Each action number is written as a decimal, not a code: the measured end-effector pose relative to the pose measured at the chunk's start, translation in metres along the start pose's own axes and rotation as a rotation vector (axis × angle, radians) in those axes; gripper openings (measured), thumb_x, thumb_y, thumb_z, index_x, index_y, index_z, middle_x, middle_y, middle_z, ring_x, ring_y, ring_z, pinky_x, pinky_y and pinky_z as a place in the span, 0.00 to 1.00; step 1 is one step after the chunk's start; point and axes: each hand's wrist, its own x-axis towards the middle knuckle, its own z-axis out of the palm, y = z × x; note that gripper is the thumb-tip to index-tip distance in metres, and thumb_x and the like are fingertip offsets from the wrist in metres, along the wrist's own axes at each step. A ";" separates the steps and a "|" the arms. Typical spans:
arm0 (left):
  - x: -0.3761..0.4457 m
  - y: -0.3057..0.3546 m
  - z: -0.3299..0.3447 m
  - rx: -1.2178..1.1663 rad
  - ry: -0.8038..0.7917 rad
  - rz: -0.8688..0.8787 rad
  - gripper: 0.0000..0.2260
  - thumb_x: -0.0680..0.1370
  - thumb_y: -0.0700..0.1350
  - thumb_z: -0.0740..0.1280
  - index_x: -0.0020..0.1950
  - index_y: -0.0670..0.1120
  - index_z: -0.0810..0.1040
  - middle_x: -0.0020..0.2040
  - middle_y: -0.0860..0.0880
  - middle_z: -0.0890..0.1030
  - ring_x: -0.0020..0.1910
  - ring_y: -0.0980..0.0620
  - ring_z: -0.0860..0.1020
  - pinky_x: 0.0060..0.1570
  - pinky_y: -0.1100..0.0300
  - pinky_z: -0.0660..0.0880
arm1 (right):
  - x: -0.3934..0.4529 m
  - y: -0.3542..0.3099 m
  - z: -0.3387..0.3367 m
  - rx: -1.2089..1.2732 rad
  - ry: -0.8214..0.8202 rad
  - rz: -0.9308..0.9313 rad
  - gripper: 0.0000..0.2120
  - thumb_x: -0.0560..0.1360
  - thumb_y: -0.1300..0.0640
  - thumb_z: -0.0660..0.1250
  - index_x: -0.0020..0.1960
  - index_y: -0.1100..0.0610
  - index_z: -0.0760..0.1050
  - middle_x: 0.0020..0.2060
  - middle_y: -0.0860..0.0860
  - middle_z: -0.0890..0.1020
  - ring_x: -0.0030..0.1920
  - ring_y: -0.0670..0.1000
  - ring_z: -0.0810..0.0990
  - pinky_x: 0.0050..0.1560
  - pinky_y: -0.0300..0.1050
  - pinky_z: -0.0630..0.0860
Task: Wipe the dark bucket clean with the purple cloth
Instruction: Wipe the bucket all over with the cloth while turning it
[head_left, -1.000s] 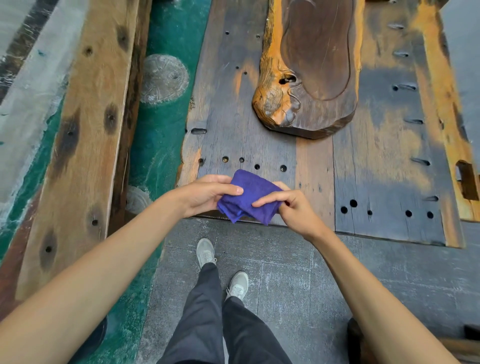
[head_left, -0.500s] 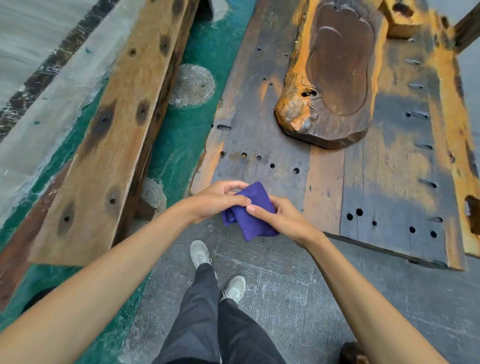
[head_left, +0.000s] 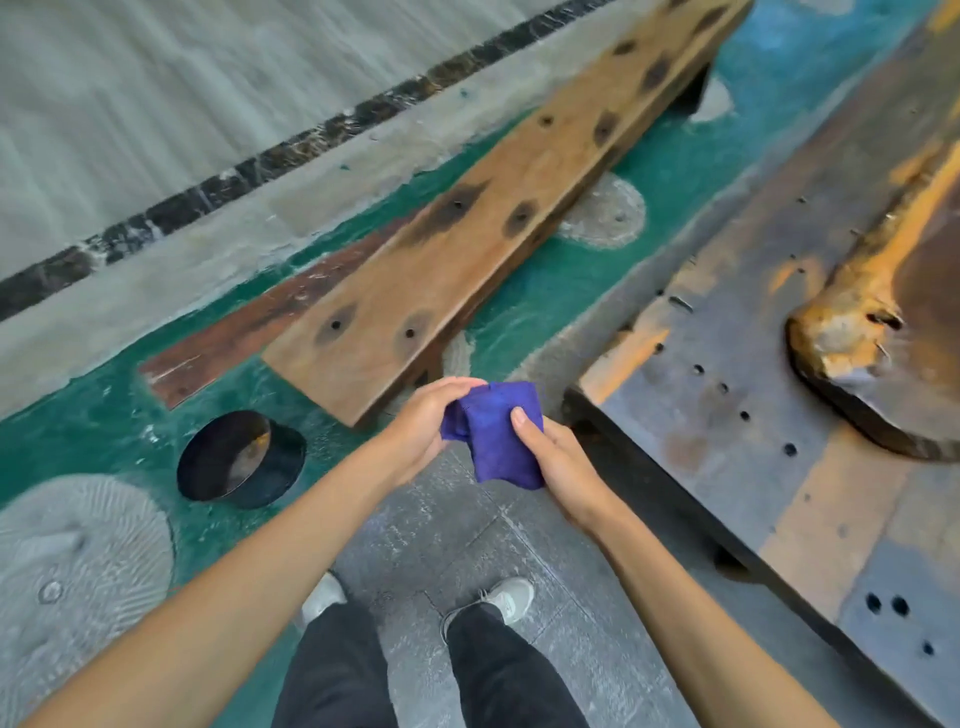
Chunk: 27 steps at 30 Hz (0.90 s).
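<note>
Green painted floor and grey tiles lie below me. I see both hands holding the cloth (head_left: 496, 434) at waist height: left hand (head_left: 421, 428) gripping its left edge, right hand (head_left: 558, 465) pinching it with the thumb on top. The bucket (head_left: 241, 460) sits on the floor, well apart to the left of my left hand. Its inside is too dark to read. Right-hand fingers are hidden behind the cloth.

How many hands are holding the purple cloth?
2. The left hand grips the purple cloth at its left edge; the right hand holds its right side.
</note>
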 end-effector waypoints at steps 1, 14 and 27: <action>-0.008 0.002 -0.018 -0.025 0.015 0.026 0.11 0.81 0.37 0.57 0.56 0.41 0.78 0.47 0.44 0.82 0.39 0.52 0.81 0.37 0.60 0.76 | 0.005 -0.001 0.018 -0.028 -0.030 0.005 0.17 0.82 0.44 0.62 0.60 0.52 0.83 0.56 0.48 0.87 0.55 0.44 0.82 0.60 0.39 0.77; -0.128 -0.031 -0.254 -0.335 0.174 0.026 0.21 0.71 0.31 0.55 0.60 0.37 0.76 0.53 0.41 0.80 0.43 0.48 0.77 0.38 0.60 0.71 | 0.025 0.040 0.265 -0.070 -0.232 0.065 0.12 0.84 0.57 0.63 0.65 0.56 0.78 0.60 0.56 0.85 0.57 0.50 0.83 0.59 0.43 0.79; -0.120 -0.158 -0.427 -0.046 0.423 0.056 0.12 0.79 0.39 0.66 0.61 0.49 0.79 0.57 0.49 0.82 0.52 0.55 0.79 0.57 0.58 0.75 | 0.082 0.167 0.418 -0.104 -0.175 0.274 0.15 0.78 0.59 0.72 0.60 0.66 0.76 0.52 0.64 0.86 0.46 0.56 0.85 0.46 0.47 0.83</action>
